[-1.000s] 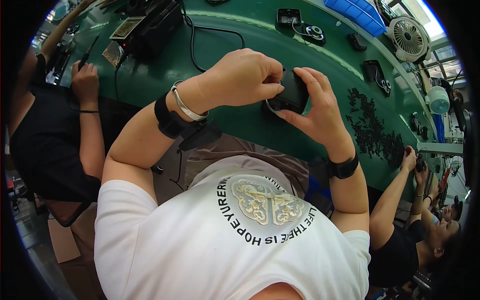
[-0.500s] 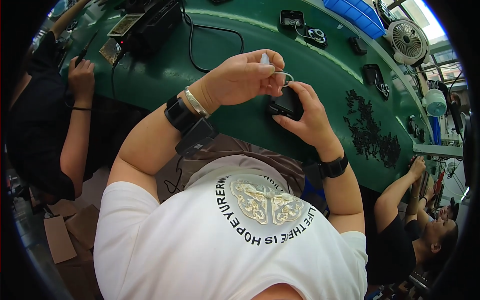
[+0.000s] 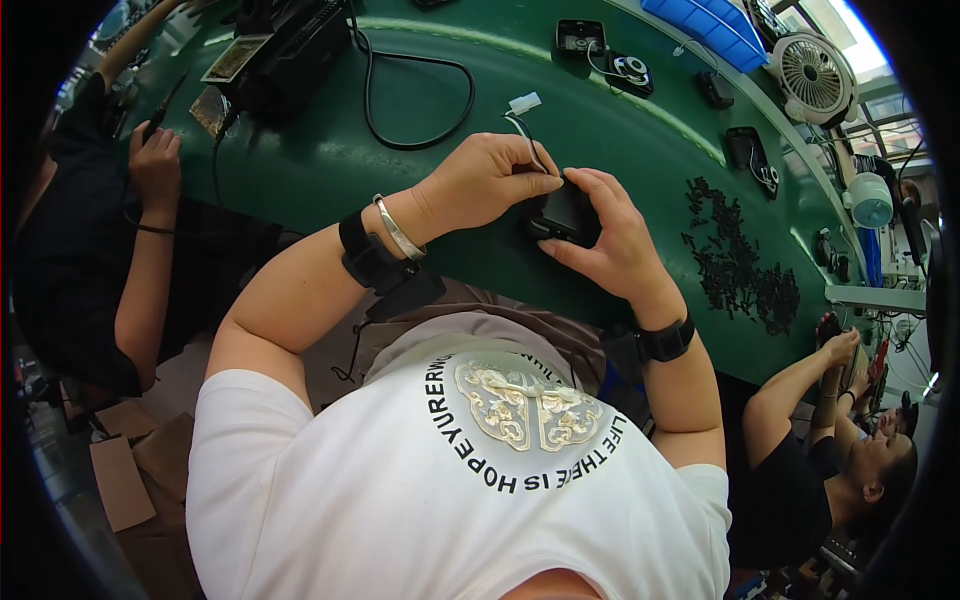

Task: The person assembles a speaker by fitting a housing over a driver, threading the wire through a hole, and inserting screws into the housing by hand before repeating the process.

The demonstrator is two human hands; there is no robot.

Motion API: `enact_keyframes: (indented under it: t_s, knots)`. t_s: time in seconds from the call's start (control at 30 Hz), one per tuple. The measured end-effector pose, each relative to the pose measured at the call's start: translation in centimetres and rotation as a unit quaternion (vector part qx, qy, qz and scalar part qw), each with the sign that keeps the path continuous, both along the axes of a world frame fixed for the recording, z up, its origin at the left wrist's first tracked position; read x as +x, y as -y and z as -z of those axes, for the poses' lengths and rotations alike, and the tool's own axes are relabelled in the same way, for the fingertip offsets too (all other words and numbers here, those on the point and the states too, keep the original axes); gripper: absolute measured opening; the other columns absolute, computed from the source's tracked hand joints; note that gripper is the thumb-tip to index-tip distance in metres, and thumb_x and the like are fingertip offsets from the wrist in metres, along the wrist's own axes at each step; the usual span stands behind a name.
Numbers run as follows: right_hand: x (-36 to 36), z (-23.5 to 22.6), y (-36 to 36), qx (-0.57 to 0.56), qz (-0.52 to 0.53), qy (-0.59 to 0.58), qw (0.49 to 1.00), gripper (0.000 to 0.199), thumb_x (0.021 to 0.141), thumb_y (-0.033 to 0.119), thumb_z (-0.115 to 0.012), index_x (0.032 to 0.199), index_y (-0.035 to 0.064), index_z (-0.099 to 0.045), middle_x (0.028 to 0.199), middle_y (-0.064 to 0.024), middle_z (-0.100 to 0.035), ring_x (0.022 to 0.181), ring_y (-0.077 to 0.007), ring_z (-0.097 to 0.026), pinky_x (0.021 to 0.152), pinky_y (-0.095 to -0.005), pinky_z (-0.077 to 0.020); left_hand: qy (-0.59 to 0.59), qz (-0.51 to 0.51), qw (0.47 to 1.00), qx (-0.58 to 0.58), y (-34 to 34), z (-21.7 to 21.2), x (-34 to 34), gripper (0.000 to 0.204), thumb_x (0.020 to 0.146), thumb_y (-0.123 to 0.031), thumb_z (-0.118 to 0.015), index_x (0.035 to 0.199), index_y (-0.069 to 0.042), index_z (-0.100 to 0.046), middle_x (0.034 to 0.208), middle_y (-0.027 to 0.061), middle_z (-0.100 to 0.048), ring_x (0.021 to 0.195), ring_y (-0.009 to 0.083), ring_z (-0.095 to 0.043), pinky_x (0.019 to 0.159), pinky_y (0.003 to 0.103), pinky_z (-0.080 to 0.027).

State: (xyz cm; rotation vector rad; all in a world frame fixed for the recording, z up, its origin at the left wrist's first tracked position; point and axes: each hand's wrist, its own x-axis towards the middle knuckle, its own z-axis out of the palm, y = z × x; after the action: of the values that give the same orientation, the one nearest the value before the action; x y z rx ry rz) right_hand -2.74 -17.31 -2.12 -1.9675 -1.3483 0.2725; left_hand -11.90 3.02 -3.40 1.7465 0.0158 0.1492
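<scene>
My right hand (image 3: 612, 238) is wrapped round a black plastic casing (image 3: 563, 215), its thumb on the near edge and its fingers at the far right corner. A thin cable (image 3: 524, 132) rises from the casing's far side and ends in a white plug connector (image 3: 524, 103). With thumb and forefinger pressed together, my left hand (image 3: 490, 178) pinches that cable close to the casing. The fingertips of both hands nearly meet there. Just where the cable enters the casing is hidden by my fingers.
Many small black pieces (image 3: 738, 262) lie scattered on the green tabletop (image 3: 330, 160) at right. Opened black casings with wires (image 3: 630, 68) stand farther back, near a blue basket (image 3: 708, 28) and a fan (image 3: 815, 80). A black bench unit (image 3: 290, 60) with a looped cord stands at left; co-workers sit on both sides.
My left hand has moved down the cable toward the casing. The white connector, earlier between its fingers, now sticks out free beyond them. My right hand keeps its hold on the casing.
</scene>
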Motion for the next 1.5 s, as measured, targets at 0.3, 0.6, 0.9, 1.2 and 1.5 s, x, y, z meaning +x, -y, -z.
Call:
enact_keyframes:
  t_s: [0.3, 0.6, 0.9, 1.2, 1.5]
  knots:
    - [-0.6, 0.2, 0.3, -0.008, 0.014, 0.024, 1.000, 0.074, 0.066, 0.016, -0.084, 0.132, 0.0025, -0.054, 0.127, -0.0180, -0.056, 0.115, -0.0348, -0.058, 0.097, -0.0401, -0.0494, 0.081, 0.073, 0.960, 0.259, -0.7, 0.9, -1.3, 0.101, 0.063, -0.016, -0.086, 0.150, -0.010, -0.035, 0.123, 0.0123, -0.059, 0.121, 0.0276, -0.051, 0.104, 0.039, -0.041]
    - [-0.4, -0.3, 0.0, -0.042, 0.003, 0.059, 0.997, 0.075, 0.064, 0.015, -0.085, 0.133, 0.0057, -0.058, 0.128, -0.0158, -0.057, 0.115, -0.0344, -0.056, 0.097, -0.0415, -0.0492, 0.089, 0.075, 0.951, 0.288, -0.9, 1.5, -0.9, 0.109, 0.060, -0.017, -0.084, 0.153, -0.009, -0.029, 0.119, 0.0143, -0.059, 0.116, 0.0353, -0.053, 0.104, 0.044, -0.039]
    - [-0.6, -0.6, -0.2, -0.063, -0.002, 0.067, 0.996, 0.078, 0.062, 0.017, -0.088, 0.134, 0.0061, -0.058, 0.128, -0.0144, -0.058, 0.116, -0.0334, -0.054, 0.096, -0.0416, -0.0497, 0.124, 0.069, 0.943, 0.302, -0.8, 1.7, -1.1, 0.108, 0.060, -0.017, -0.083, 0.153, -0.008, -0.030, 0.117, 0.0143, -0.060, 0.114, 0.0351, -0.054, 0.102, 0.044, -0.041]
    - [-0.5, -0.6, -0.3, -0.081, -0.010, 0.101, 0.992, 0.079, 0.062, 0.021, -0.088, 0.135, 0.0078, -0.058, 0.127, -0.0132, -0.058, 0.115, -0.0327, -0.055, 0.097, -0.0429, -0.0466, 0.102, 0.044, 0.957, 0.269, -0.7, 1.1, -2.0, 0.092, 0.063, -0.017, -0.084, 0.143, -0.005, -0.042, 0.114, 0.0146, -0.061, 0.113, 0.0355, -0.055, 0.100, 0.043, -0.044]
    - [-4.2, 0.4, -1.9, -0.091, 0.102, 0.206, 0.969, 0.078, 0.064, 0.038, -0.085, 0.129, 0.0049, -0.059, 0.109, -0.0126, -0.062, 0.099, -0.0314, -0.059, 0.084, -0.0409, -0.0477, 0.094, -0.030, 0.954, 0.285, 1.8, 0.2, -5.6, 0.050, 0.075, -0.019, -0.081, 0.122, -0.009, -0.067, 0.116, 0.0160, -0.061, 0.112, 0.0340, -0.056, 0.095, 0.041, -0.047]
